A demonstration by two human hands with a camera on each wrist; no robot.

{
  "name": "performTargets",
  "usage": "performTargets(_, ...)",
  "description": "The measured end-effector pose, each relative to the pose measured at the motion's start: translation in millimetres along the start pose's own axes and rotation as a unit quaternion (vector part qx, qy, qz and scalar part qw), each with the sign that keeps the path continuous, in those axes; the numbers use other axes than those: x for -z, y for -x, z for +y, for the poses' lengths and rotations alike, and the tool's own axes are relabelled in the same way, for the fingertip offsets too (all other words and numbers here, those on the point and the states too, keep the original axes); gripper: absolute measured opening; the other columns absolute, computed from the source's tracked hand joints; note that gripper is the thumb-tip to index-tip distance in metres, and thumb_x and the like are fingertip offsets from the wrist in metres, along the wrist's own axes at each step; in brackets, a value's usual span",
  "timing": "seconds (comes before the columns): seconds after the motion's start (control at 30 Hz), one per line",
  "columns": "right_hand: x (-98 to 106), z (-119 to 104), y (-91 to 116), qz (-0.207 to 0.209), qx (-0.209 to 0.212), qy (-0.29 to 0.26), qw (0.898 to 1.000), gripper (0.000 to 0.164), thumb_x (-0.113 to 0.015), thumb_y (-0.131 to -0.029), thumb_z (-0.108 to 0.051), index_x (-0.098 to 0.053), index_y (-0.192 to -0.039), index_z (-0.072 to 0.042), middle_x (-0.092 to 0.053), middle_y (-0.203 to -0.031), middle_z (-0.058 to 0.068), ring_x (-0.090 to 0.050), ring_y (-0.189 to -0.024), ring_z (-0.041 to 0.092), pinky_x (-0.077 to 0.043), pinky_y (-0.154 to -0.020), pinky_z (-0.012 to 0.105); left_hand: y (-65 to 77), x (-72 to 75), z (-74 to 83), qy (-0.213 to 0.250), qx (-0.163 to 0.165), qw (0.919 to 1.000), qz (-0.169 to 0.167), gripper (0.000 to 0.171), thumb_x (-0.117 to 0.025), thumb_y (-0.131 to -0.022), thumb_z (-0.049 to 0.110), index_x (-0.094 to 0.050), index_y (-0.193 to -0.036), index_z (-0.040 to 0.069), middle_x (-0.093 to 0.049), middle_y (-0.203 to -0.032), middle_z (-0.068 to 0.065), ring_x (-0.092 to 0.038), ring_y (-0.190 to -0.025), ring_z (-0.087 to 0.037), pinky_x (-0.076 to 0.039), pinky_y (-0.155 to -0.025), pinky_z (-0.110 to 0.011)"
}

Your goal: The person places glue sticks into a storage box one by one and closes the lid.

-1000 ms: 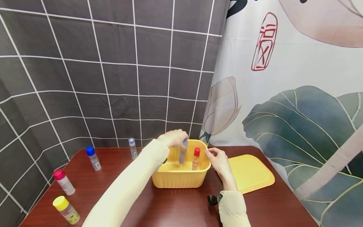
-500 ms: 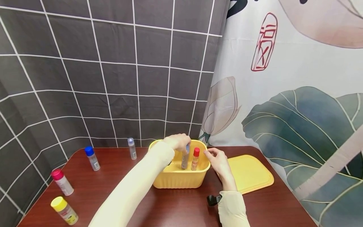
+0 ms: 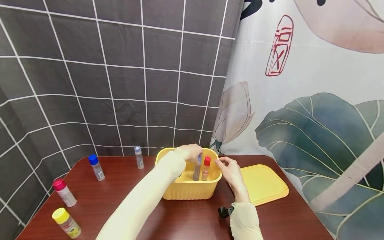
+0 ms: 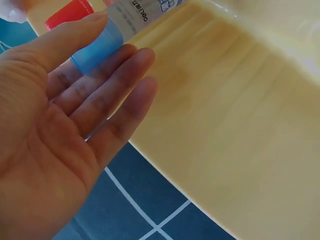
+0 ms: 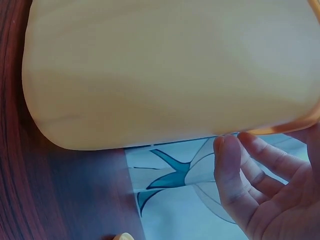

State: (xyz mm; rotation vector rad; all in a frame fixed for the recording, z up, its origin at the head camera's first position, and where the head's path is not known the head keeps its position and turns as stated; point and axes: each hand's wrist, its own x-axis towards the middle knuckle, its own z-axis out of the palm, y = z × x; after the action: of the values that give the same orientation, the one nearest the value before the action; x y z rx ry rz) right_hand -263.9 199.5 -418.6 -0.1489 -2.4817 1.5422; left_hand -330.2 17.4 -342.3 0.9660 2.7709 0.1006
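Gray gridded cloth (image 3: pixel 120 83) hangs behind on the left, printed white cloth (image 3: pixel 306 76) on the right; between them and you, a dark red-brown table (image 3: pixel 186 220) with the yellow tub (image 3: pixel 189 192) at its middle. What has just changed: your left hand (image 3: pixel 189 152) has moved a little rightward inside the tub, and the light-blue-capped tube (image 3: pixel 196 173) has come with it, now standing just left of the red-capped bottle (image 3: pixel 205 168). Touching or narrowly apart, cannot tell. Your grip is narrow: thumb on one side of the cap, fingers on the other, the outer fingers loosely extended in the left wrist view. Your right hand (image 3: pixel 232 170) has stayed at the tub's right end, thumb and fingertips pinching the rim. For the work in hand, reads as the tube being brought into line beside its neighbor, its base probably on the tub floor, though your hold on it is not yet given up. Left part of the tub mostly hidden by your sleeve. Outside, to the left: a similar pale tube (image 3: pixel 139 157) at the far side, then a blue-capped bottle (image 3: pixel 96 167), a pink-capped bottle (image 3: pixel 64 193) and, nearest, a yellow-capped bottle (image 3: pixel 66 223). Flat yellow lid (image 3: pixel 264 183) lies right of the tub.
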Motion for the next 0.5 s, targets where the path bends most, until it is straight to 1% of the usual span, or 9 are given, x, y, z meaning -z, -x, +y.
performTargets(0.17, 0.4, -0.1, 1.1, 0.0, 0.002, 0.004, 1.0, 0.03, -0.066, -0.094, -0.027, -0.069, -0.108, -0.001, -0.064, -0.09, 0.016, -0.061, -0.075, 0.022, -0.052, -0.063, 0.029, -2.5, -3.4, -2.2, -0.001, 0.002, 1.0, 0.002, 0.02, -0.081, -0.079, 0.02, -0.066, -0.092, 0.015, -0.06, -0.08, 0.005, -0.057, -0.075, -0.014, -0.049, -0.066, -0.028)
performTargets(0.27, 0.5, 0.1, 1.3, -0.001, 0.002, 0.002, 1.0, 0.03, -0.066, -0.094, -0.026, -0.068, -0.108, 0.0, -0.063, -0.09, 0.017, -0.06, -0.072, 0.02, -0.051, -0.061, 0.029, -2.4, -3.4, -2.8, 0.007, 0.006, 1.0, -0.001, 0.019, -0.081, -0.079, 0.02, -0.066, -0.089, 0.016, -0.061, -0.08, 0.005, -0.057, -0.075, -0.014, -0.049, -0.066, -0.028)
performTargets(0.4, 0.1, 0.0, 1.1, -0.001, 0.001, -0.002, 1.0, 0.029, -0.066, -0.094, -0.026, -0.069, -0.108, -0.001, -0.063, -0.092, 0.02, -0.061, -0.077, 0.028, -0.051, -0.061, 0.029, -0.7, -1.8, -2.0, 0.017, 0.011, 0.9998, -0.007, 0.018, -0.081, -0.078, 0.02, -0.064, -0.085, 0.018, -0.061, -0.079, 0.005, -0.057, -0.074, -0.013, -0.049, -0.066, -0.028)
performTargets(0.5, -0.3, -0.4, 0.9, -0.001, 0.001, -0.006, 1.0, 0.029, -0.066, -0.094, -0.026, -0.069, -0.108, -0.001, -0.063, -0.092, 0.021, -0.062, -0.083, 0.035, -0.052, -0.061, 0.029, 0.8, -0.1, -1.4, 0.013, 0.009, 0.9998, -0.007, 0.019, -0.082, -0.078, 0.021, -0.065, -0.087, 0.017, -0.061, -0.08, 0.006, -0.057, -0.075, -0.013, -0.048, -0.067, -0.028)
